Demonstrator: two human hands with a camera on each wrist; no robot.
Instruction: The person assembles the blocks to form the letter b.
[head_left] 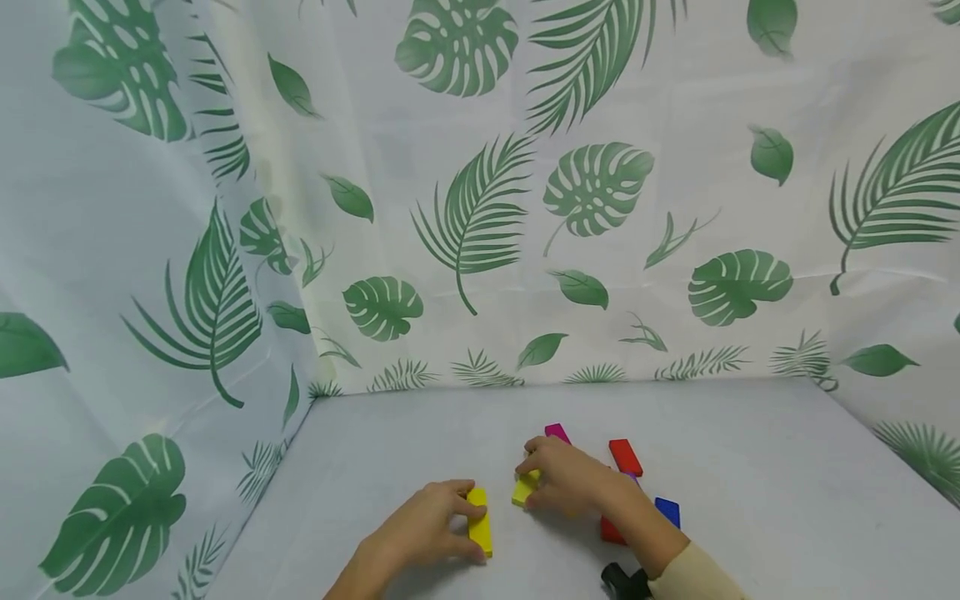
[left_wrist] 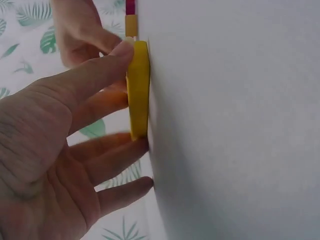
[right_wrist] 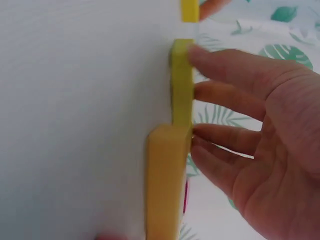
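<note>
Two blocks lie on the surface point(head_left: 360, 450): your left hand point(head_left: 431, 527) has its grip clamped on the yellow block point(head_left: 480, 527); your right hand point(head_left: 573, 477) pinches the yellow-green block point(right_wrist: 182, 95), near the orange block point(right_wrist: 166, 185). Recommended: guide both flat and square, avoiding the orange block.

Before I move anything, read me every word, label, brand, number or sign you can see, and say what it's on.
None: no readable text in any view.
The yellow block at the left hand and the yellow-green block at the right hand: visible faces look plain; covered ones can't be checked.
Backdrop: printed leaves, no lettering seen.
Black object: cut off and too small to tell.
</note>
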